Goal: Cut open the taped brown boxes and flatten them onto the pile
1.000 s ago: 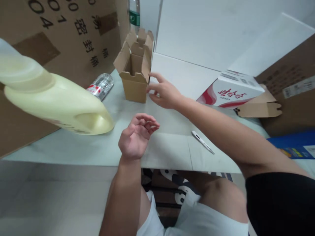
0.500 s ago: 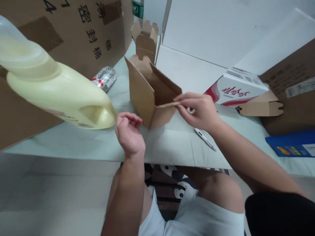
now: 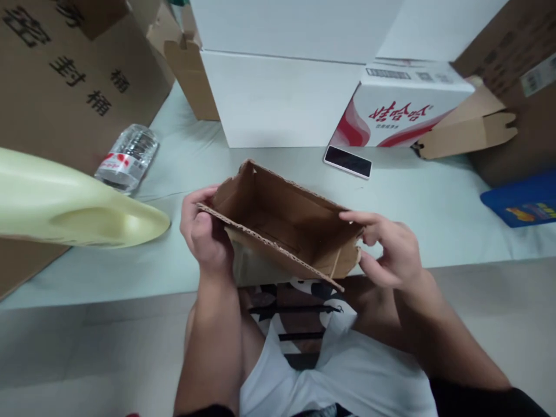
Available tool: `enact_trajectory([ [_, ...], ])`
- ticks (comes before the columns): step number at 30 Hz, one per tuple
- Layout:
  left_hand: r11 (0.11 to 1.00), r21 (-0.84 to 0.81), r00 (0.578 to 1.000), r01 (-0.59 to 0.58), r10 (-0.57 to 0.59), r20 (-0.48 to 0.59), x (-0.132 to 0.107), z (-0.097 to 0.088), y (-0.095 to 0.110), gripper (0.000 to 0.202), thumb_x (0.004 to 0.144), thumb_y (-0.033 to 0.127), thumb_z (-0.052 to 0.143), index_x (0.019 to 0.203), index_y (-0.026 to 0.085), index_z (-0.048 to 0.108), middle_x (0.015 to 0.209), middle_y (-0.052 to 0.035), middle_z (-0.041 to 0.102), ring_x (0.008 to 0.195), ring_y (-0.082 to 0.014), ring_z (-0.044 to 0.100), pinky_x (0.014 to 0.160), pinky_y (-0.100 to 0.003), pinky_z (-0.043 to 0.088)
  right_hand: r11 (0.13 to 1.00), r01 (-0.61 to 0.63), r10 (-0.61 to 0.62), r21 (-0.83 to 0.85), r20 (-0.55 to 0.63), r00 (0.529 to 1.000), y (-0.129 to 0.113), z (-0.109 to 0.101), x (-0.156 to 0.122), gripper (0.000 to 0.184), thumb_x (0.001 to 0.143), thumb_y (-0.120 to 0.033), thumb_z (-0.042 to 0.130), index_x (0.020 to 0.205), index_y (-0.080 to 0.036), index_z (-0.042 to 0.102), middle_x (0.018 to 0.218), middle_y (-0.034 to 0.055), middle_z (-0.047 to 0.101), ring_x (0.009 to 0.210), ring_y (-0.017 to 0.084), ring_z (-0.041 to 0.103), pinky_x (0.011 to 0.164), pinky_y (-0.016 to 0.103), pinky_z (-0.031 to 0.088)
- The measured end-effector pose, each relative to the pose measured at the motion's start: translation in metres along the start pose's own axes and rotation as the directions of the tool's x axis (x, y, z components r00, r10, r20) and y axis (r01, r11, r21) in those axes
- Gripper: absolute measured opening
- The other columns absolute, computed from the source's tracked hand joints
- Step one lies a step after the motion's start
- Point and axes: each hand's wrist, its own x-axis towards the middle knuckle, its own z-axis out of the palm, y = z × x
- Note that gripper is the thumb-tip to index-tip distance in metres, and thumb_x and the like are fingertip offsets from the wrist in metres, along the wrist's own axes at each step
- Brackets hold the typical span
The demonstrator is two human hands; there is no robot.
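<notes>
Open carton held at both ends — the small brown carton sits tilted over the near edge of the table, mouth up.

The left hand pinches the left flap and the right hand pinches the right wall, forefinger along the rim. It looks mid-shaping, so any fold needs both ends held firm. The underside and left fingertips are hidden, and the cream jug is cut off.

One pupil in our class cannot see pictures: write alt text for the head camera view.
The left hand and right hand hold an open brown cardboard box by its ends, over the near edge of a table. Nearby are a phone, a water bottle on its side and a cream jug.
</notes>
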Motion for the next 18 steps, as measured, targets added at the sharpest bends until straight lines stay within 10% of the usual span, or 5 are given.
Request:
enact_trajectory([
  [9, 0.992, 0.060, 0.992, -0.111, 0.106, 0.069, -0.002, 0.006, -0.004, 0.014, 0.083, 0.035, 0.072, 0.085, 0.021, 0.070, 0.075, -0.0017, 0.075, 0.090, -0.0236, 0.073, 0.103, -0.045, 0.053, 0.943, -0.319, 0.328, 0.090, -0.107, 0.939, 0.033, 0.039, -0.015, 0.039, 0.090, -0.046, 0.070, 0.124, -0.030, 0.062, 0.153, 0.0148, 0.057, 0.104, 0.028, 0.072, 0.060, 0.035, 0.056],
  [14, 0.977, 0.188, 0.995, -0.097, 0.091, 0.042, -0.005, 0.000, -0.005, 0.023, 0.084, 0.038, 0.081, 0.097, 0.021, 0.072, 0.084, -0.0006, 0.072, 0.090, -0.0195, 0.071, 0.099, -0.038, 0.054, 0.923, -0.318, 0.370, 0.216, -0.275, 0.887, 0.031, 0.057, -0.024, 0.082, 0.085, -0.056, 0.074, 0.156, -0.040, 0.035, 0.167, 0.0134, 0.036, 0.128, 0.034, 0.062, 0.089, 0.051, 0.062],
  [18, 0.959, 0.260, 0.994, -0.113, 0.109, 0.030, -0.008, 0.000, -0.007, 0.041, 0.078, 0.035, 0.086, 0.112, 0.022, 0.069, 0.106, -0.0031, 0.069, 0.101, -0.0192, 0.068, 0.101, -0.036, 0.053, 0.910, -0.226, 0.319, 0.347, -0.239, 0.917, 0.024, 0.062, -0.028, 0.069, 0.093, -0.045, 0.069, 0.155, -0.042, 0.038, 0.149, 0.0097, 0.061, 0.131, 0.031, 0.066, 0.106, 0.052, 0.059],
])
